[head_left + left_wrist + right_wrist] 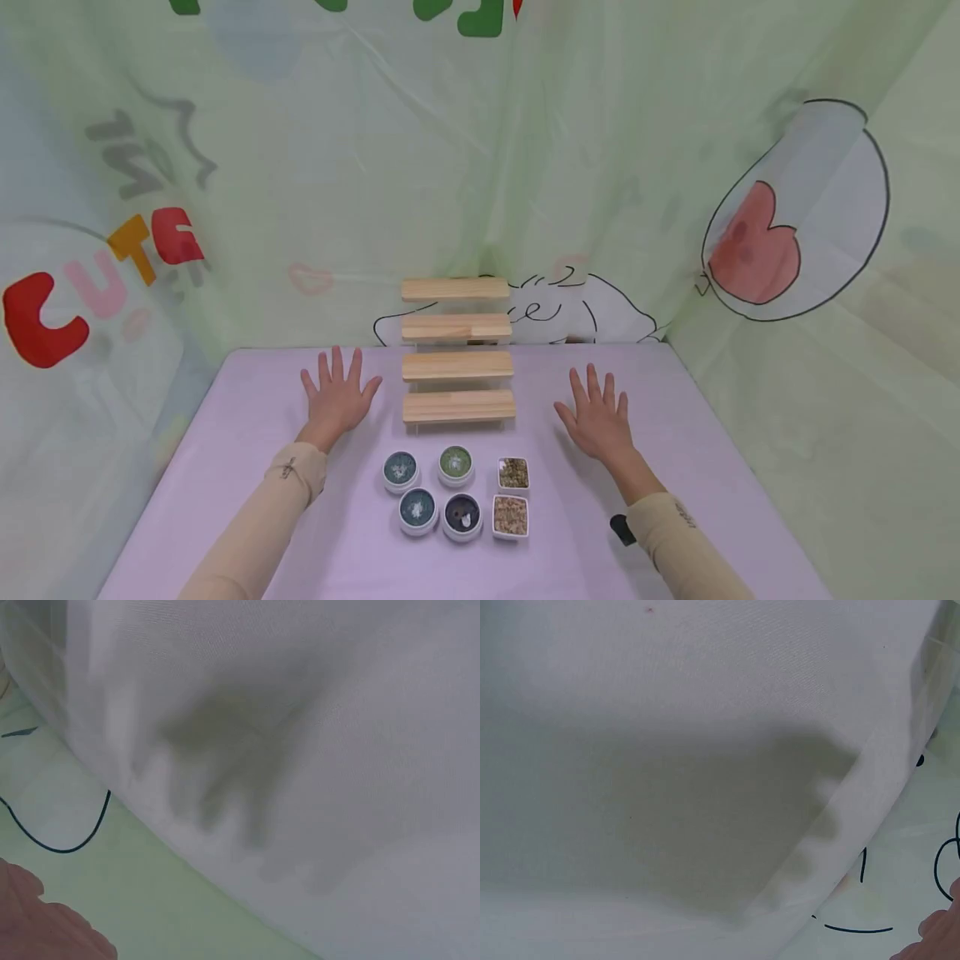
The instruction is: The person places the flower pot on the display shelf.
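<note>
My left hand (337,404) is held over the table left of a tiered wooden rack (458,367), its fingers spread and straight. To the rack's right my right hand (597,419) is spread the same way, with nothing in it. In front of the rack stand several round white pots with dark or green tops, among them a green one (455,463) and a near-black one (462,515). Beside these are two square white dishes of grainy bits, one brownish green (513,473), one pinkish tan (511,517). Both wrist views show mostly cloth with a hand's shadow.
A pale lilac cloth covers the table (255,417). Light green printed curtains (360,183) hang behind it and at both sides. At the right sleeve's cuff sits a small black object (622,530). The rack's top tier overlaps the back curtain in the head view.
</note>
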`<state>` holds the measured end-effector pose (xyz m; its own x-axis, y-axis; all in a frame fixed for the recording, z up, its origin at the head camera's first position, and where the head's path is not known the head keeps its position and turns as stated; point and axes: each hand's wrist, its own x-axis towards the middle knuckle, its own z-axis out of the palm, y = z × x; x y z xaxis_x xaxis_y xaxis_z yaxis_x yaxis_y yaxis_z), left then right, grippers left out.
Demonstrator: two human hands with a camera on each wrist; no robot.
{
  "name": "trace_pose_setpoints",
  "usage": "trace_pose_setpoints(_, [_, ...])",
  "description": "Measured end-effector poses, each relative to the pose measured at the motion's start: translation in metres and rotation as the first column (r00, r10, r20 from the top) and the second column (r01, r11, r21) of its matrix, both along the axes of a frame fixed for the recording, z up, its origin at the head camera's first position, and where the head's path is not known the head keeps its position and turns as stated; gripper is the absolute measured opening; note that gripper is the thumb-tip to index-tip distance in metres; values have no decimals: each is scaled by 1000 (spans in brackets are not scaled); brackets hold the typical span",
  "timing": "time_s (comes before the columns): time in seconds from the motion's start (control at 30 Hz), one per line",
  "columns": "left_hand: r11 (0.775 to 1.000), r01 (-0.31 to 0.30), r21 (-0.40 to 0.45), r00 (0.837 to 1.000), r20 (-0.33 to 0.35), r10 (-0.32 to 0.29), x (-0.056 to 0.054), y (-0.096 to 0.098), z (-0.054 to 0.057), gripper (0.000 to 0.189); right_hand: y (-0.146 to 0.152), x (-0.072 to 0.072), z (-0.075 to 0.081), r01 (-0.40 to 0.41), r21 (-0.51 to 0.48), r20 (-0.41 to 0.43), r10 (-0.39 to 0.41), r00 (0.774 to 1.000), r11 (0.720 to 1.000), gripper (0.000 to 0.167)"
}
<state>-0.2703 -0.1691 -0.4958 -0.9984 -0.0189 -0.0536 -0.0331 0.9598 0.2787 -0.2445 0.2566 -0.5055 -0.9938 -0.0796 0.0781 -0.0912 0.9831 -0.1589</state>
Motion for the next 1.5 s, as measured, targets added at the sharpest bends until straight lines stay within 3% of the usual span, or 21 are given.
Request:
trace_pose_setpoints(0.23, [999,24,45,1000,8,-25,-2,5,0,76,3,2,-2,0,8,15,-1,1000,1000,73])
trace_pose_setpoints(0.33, [981,89,172,996,-33,-84,-6,9,-2,76,2,5,-2,3,3,15,-3,1000,1000,73])
trace_pose_setpoints(0.43, [923,170,345,985,-97,-145,-11,16,-6,75,1,9,-4,-1,-19,13,1,1000,1000,72])
trace_pose_setpoints(0.5, [866,208,455,977,-132,-166,-16,22,-9,75,0,12,-5,-4,-28,27,4,1000,1000,72])
trace_pose_setpoints(0.67, [759,234,607,972,-165,-167,-23,38,-14,75,-8,21,-13,-14,-67,55,17,998,998,72])
trace_pose_setpoints(0.87, [682,218,698,976,-167,-141,-26,49,-18,69,-20,34,-23,-52,-186,5,54,999,981,69])
trace_pose_setpoints(0.93, [643,202,739,979,-166,-116,-27,49,-19,66,-24,39,-25,-87,-287,-21,85,996,954,66])
trace_pose_setpoints(1.07, [580,184,793,983,-163,-88,-30,45,-22,62,-29,51,-27,-176,-460,-86,154,984,870,58])
trace_pose_setpoints(1.23, [529,205,823,979,-166,-122,-34,39,-22,62,-30,67,-30,-304,-569,-163,257,953,764,45])
trace_pose_setpoints(1.37, [515,209,832,978,-162,-135,-36,36,-23,62,-28,76,-36,-394,-635,-171,377,910,664,38])
trace_pose_setpoints(1.5, [514,222,829,974,-167,-152,-38,36,-26,61,-27,82,-44,-429,-663,-168,437,883,613,32])
